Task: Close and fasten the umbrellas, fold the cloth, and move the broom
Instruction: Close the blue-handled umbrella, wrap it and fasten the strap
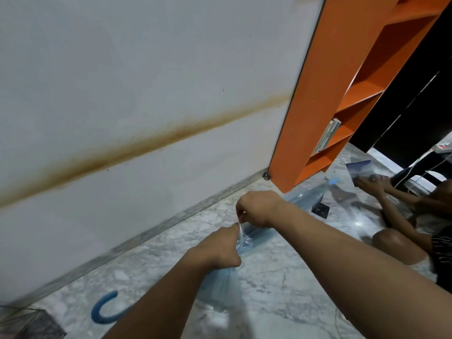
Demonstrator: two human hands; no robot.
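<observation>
A closed, clear light-blue umbrella (221,287) lies on the marble floor, running from its blue hooked handle (104,310) at the lower left to its tip (333,180) near the orange shelf. My left hand (220,245) grips the gathered canopy around its middle. My right hand (256,207) is just above it and pinches the thin clear fastening strap (240,228) that comes off the canopy. Neither the cloth nor the broom is in view.
A white wall with a brown stain runs along the left. An orange shelf unit (325,94) stands at the upper right with books (327,135). Another person's arms and knee (401,243) are at the right, handling a clear sheet (359,168). A wire basket (27,324) sits bottom left.
</observation>
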